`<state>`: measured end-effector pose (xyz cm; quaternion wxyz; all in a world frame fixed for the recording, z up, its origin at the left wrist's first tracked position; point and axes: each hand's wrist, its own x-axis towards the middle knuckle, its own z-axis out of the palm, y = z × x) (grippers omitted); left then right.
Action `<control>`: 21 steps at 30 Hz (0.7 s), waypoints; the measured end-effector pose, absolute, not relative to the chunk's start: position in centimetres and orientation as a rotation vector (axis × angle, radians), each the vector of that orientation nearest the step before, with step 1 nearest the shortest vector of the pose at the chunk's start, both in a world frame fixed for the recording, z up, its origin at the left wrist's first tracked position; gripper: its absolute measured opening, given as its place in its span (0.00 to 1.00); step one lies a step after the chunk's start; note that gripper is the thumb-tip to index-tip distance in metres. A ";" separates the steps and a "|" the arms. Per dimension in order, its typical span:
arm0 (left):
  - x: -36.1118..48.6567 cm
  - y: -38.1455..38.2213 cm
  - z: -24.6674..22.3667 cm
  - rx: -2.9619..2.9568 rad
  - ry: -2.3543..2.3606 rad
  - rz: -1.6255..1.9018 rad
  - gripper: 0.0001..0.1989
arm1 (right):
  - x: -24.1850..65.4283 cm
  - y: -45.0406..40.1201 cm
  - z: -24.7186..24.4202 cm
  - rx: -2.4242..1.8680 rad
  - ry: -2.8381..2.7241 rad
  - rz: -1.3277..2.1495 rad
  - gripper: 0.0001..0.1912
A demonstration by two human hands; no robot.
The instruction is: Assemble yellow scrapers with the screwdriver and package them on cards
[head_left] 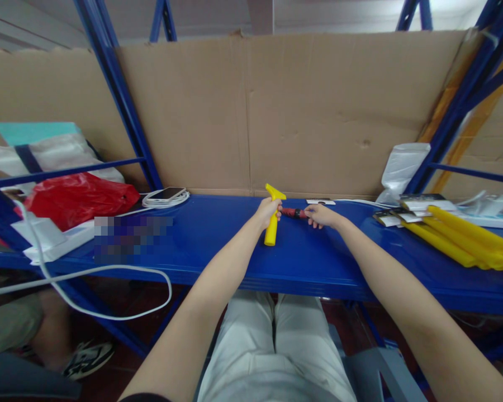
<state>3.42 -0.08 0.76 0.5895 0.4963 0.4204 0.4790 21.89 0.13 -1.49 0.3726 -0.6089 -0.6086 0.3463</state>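
Near the middle of the blue table [218,234], my left hand [269,212] is wrapped round a yellow tool [271,231] with a wider, angled head at its top and a round lower end. My right hand [318,215] is closed on the right end of a red and black tool [294,213], which lies level. Its left end meets the yellow tool at my left fingers; the exact contact there is too small to make out.
Several yellow tools [465,237] with black-and-white cards lie at the right. A phone [170,193] on coiled white cable, a red bag [81,195] and a white power strip [73,241] are at the left. Cardboard [247,111] stands behind. A person's leg shows lower left.
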 end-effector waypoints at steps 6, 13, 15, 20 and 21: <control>3.4 -0.2 0.8 1.166 0.981 1.110 0.10 | 25.1 1.4 -1.2 -1.777 -1.712 0.190 0.10; 3.4 -0.2 0.9 1.170 0.980 1.105 0.09 | 28.9 2.2 -3.0 -2.145 -1.744 0.175 0.27; 3.4 -0.3 0.9 1.171 0.981 1.100 0.10 | 28.9 2.4 -3.4 -2.130 -1.754 0.180 0.28; 3.5 -0.2 0.9 1.180 0.994 1.096 0.10 | 27.9 2.7 -3.7 -2.145 -1.785 0.162 0.28; 3.5 -0.2 0.9 1.183 0.993 1.095 0.10 | 27.7 2.7 -3.7 -2.170 -1.793 0.153 0.28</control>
